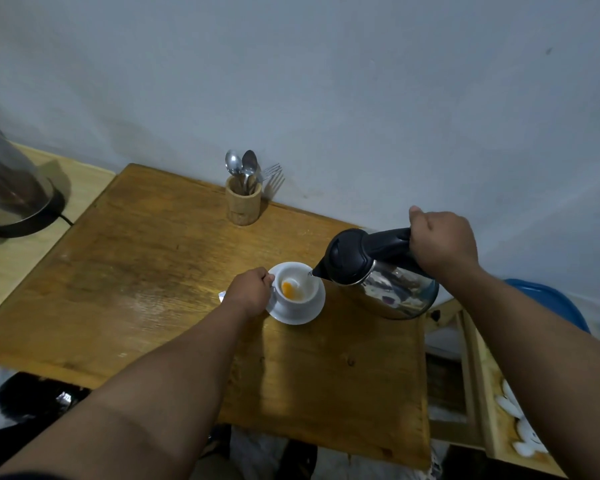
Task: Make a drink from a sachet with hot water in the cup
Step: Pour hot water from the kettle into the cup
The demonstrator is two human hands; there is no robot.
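Observation:
A white cup (pixel 297 294) stands on a white saucer (pixel 302 315) near the middle of the wooden table (pixel 153 271). Orange powder lies inside the cup. My left hand (pixel 250 292) grips the cup's handle on its left side. My right hand (pixel 442 242) holds the black handle of a steel kettle (pixel 392 292), tilted left with its spout over the cup's right rim. A thin stream of water runs from the spout into the cup. A white corner, maybe the sachet (pixel 221 296), peeks out behind my left hand.
A wooden holder (pixel 243 204) with spoons and a fork stands at the table's back edge by the wall. Another dark appliance (pixel 11 192) sits on a lighter surface at far left. A blue object (pixel 551 303) and a wooden frame (pixel 478 375) lie to the right.

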